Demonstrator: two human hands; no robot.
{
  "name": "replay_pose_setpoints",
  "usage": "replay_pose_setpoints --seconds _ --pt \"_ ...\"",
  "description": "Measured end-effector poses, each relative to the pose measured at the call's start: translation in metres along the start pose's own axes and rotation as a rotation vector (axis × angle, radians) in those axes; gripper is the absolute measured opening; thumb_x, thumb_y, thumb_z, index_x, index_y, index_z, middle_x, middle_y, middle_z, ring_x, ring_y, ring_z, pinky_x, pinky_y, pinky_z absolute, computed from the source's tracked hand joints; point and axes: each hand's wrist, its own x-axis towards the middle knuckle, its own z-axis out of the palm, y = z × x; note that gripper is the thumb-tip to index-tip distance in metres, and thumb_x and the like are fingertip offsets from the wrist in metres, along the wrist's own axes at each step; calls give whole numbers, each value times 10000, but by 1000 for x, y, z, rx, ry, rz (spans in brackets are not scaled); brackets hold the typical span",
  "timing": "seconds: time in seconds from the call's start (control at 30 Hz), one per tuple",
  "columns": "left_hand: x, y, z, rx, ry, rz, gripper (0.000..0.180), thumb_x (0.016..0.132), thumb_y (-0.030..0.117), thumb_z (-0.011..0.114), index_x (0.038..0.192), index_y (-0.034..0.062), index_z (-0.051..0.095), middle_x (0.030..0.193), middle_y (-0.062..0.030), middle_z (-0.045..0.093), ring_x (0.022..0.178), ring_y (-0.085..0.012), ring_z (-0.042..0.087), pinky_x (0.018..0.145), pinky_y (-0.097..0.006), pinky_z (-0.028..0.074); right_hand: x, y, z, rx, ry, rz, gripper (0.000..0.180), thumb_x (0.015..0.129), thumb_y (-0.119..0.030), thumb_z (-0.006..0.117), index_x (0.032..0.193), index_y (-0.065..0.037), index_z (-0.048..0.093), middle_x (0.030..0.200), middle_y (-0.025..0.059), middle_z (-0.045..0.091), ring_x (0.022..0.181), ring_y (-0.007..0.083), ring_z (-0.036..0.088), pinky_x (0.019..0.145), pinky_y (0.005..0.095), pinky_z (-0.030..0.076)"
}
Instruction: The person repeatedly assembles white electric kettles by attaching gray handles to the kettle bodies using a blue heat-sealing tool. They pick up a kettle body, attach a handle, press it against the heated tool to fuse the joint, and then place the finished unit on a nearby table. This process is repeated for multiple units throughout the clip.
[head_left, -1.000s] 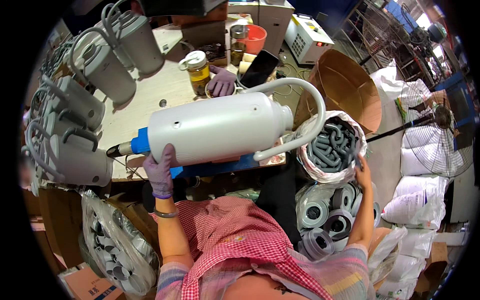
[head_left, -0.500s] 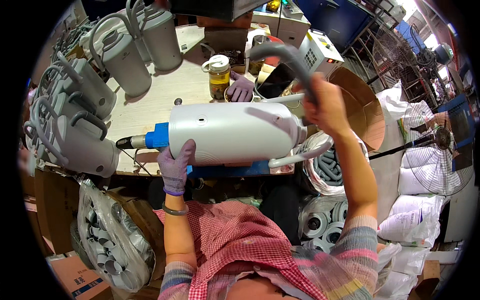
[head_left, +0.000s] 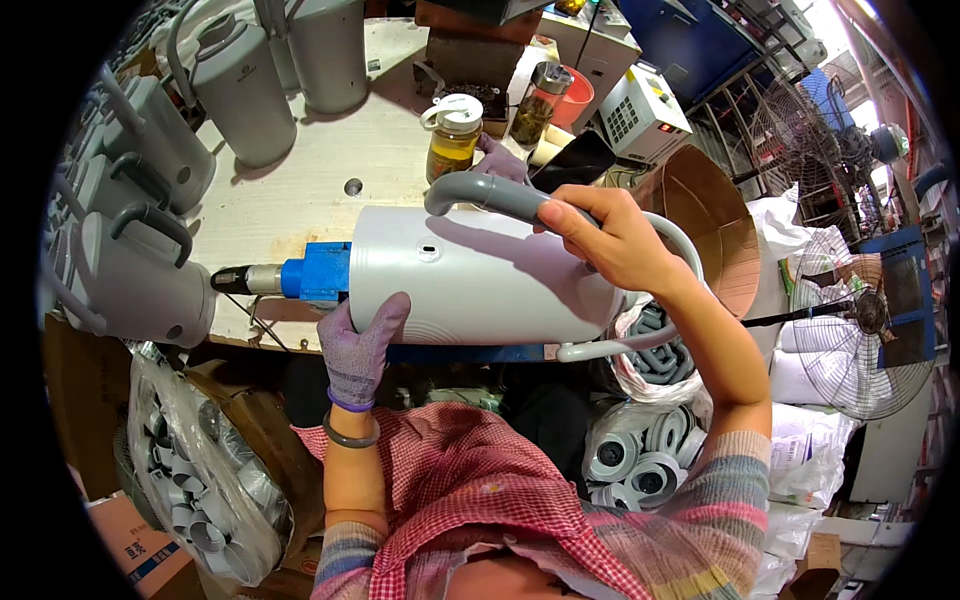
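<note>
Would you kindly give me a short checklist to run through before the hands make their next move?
1. Left hand touching the pale grey body: ok, gloved, near its left end.
2. Right hand gripping the dark grey handle: ok.
3. Slotted hole uncovered: ok, in plain view.
4. Handle's curved left end at that hole: not ok, away from it.
5. Handle's other end: cannot tell, hidden by the right hand.
6. Yellow-filled jar upright: ok.

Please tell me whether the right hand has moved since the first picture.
Yes, the right hand has moved up and left from the right rim of the white bag.
</note>
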Motion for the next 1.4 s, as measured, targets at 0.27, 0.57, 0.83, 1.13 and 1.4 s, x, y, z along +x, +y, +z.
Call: replay_pose_setpoints --seconds 0.27,0.57,0.83,1.13,1.4 --pt "-1 10 -1 60 -13 15 383 852 339 808 921 -28 723 756 -14 690 706 -69 568 676 -256 489 3 7 -3 64 -25 71 444 995 -440 572 896 -24 691 591 -20 490 561 61 450 516 262 370" --pt "-2 5 -1 49 -8 18 386 845 318 816 968 -36 722 798 -32 720 733 -79 591 696 -268 499 1 12 -2 136 -21 57 442 1000 -441 572 887 -27 676 587 -46 465 542 39 413 491 243 326" --pt "-5 2 0 34 4 36 375 849 295 815 995 -37 722 837 -39 728 777 -77 602 735 -264 505 1 16 0 122 -37 12 404 983 -410 605 872 -32 694 587 -33 483 561 45 426 510 246 342" --pt "-10 -10 4 -8 40 68 356 874 265 793 1062 -27 710 909 -40 726 827 -85 606 772 -272 518 4 4 -7 7 -162 53 479 964 -485 600 920 -18 698 618 -1 546 562 67 499 518 252 405" --pt "-28 -13 -36 -153 207 72 322 986 67 560 1301 5 578 1153 -109 670 938 -181 652 843 -298 527 8 -39 -12 -510 -96 -118 463 995 -475 532 1076 -27 613 735 248 613 705 418 602 656 482 466"
